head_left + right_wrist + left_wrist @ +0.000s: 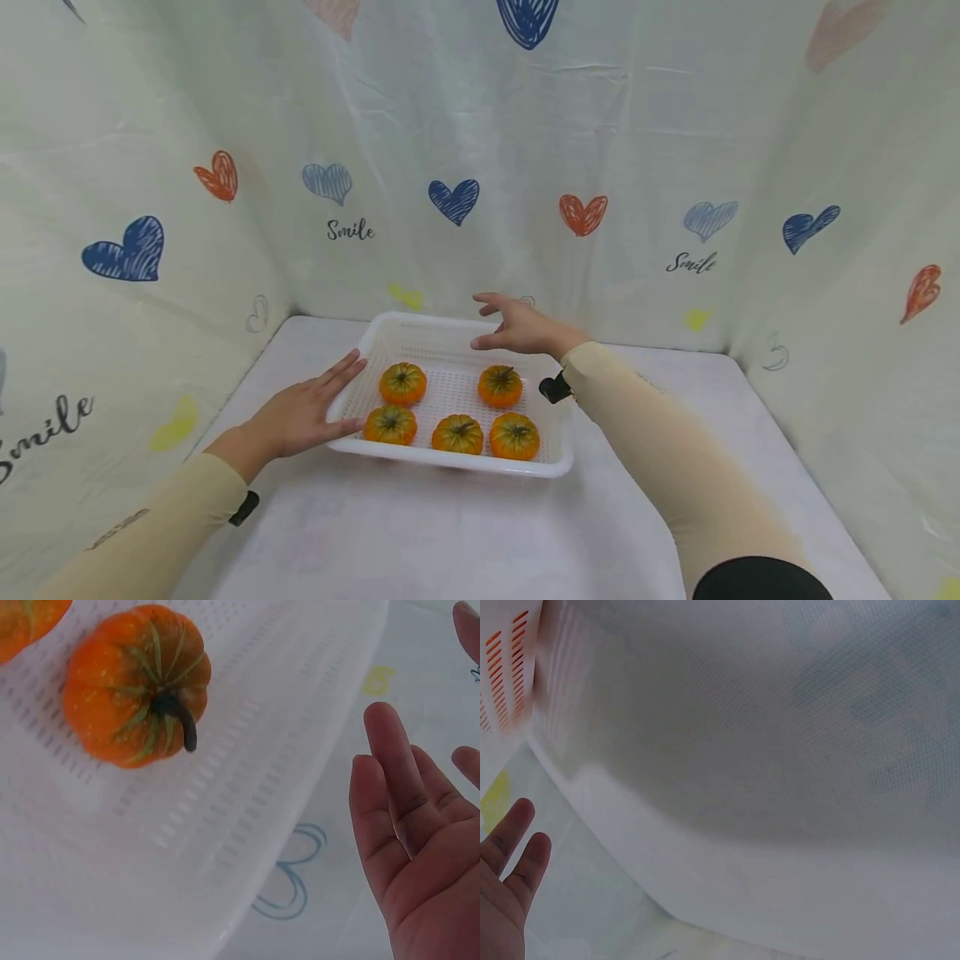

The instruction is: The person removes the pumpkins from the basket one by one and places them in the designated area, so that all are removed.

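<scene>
Several small orange pumpkins with green streaks lie in a white perforated plastic basket [450, 463]. Two are toward the back, a left one [403, 383] and a right one [500, 386]; the others line the front side, such as the right-hand pumpkin [515, 437]. My left hand [303, 412] is at the basket's left side, fingers extended along the rim; whether it touches is unclear. Over the back right rim hovers my right hand [525, 327], fingers spread and loosely bent, holding nothing. In the right wrist view a stemmed pumpkin [139, 686] lies inside the basket, apart from that hand.
The basket stands on a table covered with a white cloth [420, 542]. Light curtains [517, 125] printed with hearts and "Smile" enclose the table at the back and both sides.
</scene>
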`<state>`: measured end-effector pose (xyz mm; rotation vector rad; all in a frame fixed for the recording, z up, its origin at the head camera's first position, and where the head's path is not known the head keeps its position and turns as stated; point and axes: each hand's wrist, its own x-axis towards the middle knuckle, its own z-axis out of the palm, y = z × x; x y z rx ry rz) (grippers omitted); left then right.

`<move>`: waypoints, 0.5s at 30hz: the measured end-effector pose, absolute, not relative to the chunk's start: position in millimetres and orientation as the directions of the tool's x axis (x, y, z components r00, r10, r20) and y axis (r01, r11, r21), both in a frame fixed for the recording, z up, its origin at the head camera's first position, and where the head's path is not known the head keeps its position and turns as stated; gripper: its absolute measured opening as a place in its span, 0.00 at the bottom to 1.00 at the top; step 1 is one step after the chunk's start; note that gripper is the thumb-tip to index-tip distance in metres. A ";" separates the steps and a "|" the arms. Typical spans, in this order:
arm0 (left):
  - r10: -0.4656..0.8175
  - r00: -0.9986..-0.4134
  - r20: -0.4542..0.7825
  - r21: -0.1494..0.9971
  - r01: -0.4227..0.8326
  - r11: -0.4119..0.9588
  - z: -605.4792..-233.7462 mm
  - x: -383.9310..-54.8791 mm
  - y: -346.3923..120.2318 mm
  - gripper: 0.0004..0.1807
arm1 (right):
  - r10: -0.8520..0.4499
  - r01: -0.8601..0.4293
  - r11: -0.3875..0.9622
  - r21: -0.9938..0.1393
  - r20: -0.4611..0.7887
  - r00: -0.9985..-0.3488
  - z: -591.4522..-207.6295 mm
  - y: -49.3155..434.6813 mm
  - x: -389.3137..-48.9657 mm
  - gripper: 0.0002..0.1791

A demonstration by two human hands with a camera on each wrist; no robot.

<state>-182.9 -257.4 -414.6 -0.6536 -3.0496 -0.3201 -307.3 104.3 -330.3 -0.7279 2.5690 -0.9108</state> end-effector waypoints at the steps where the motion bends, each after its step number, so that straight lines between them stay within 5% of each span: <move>1: 0.405 -0.913 0.049 0.199 0.406 0.892 -414.5 -183.2 -257.2 0.49 | -0.564 -0.358 0.667 -0.653 -0.129 -0.816 -333.4 99.3 -307.9 0.49; 15: 0.397 -0.917 0.035 0.210 0.395 0.894 -415.2 -184.6 -256.5 0.50 | -0.630 -0.396 0.651 -0.647 -0.169 -0.758 -371.9 52.2 -315.7 0.46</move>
